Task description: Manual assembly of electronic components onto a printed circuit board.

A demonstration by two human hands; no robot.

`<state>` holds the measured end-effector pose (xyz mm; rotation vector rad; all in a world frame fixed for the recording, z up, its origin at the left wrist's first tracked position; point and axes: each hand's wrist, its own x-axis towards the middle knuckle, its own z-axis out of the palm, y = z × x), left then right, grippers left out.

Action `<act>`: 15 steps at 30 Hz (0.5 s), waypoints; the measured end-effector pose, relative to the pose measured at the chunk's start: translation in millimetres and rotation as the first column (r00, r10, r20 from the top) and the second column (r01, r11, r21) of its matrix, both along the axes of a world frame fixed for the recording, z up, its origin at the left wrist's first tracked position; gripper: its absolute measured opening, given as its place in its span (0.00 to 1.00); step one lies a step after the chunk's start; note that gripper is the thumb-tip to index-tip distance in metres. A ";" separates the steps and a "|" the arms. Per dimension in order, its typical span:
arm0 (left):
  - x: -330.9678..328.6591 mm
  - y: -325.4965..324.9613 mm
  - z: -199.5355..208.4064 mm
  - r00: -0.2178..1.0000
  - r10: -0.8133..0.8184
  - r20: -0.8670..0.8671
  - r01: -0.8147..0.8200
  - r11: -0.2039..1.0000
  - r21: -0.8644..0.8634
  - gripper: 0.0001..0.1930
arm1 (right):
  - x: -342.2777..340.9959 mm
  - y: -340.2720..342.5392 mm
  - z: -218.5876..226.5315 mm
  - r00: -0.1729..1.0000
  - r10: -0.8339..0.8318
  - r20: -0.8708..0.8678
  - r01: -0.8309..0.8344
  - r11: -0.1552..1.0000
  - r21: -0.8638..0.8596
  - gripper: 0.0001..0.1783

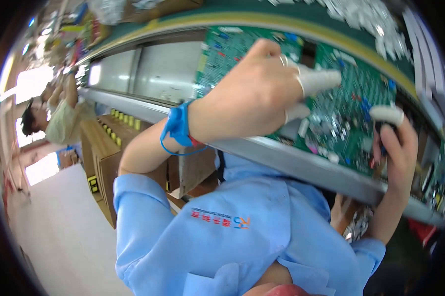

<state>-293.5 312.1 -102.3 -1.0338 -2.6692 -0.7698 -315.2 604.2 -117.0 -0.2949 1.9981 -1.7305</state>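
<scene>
A pair of green circuit boards crowded with small components lies in front of me, the left board [222, 54] partly under my arm and the right board [353, 84] between my hands. My left hand [262, 89] reaches across them, with a blue strap [178, 126] on its wrist. Its index finger, in a white finger cot, is stretched out over the right board; the thumb is apart below it, and no object shows between them. At the right board's right edge my right hand [397, 135], also with a finger cot, closes on a small dark part [382, 127], mostly hidden by the fingers.
A metal rail [301, 160] runs along the near side of the boards. White plastic pieces [375, 24] are heaped at the far right. Cardboard boxes with yellow pieces [101, 148] stand at the left. Another person [62, 118] works further along the line.
</scene>
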 end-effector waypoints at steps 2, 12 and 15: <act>-22.1 -46.4 20.6 0.968 0.209 -0.139 -0.223 0.971 -0.089 0.24 | 5.8 2.1 -1.3 0.997 -0.075 0.010 0.075 0.996 -0.056 0.18; -128.6 -255.4 19.1 0.626 0.759 -0.180 -0.764 0.548 -0.341 0.16 | -1.2 3.0 4.9 0.982 0.008 0.188 0.034 0.975 -0.218 0.17; -145.0 -255.1 13.8 0.625 0.764 -0.161 -0.724 0.491 -0.484 0.19 | -0.2 -6.2 8.5 0.971 -0.126 0.202 0.158 0.975 -0.154 0.16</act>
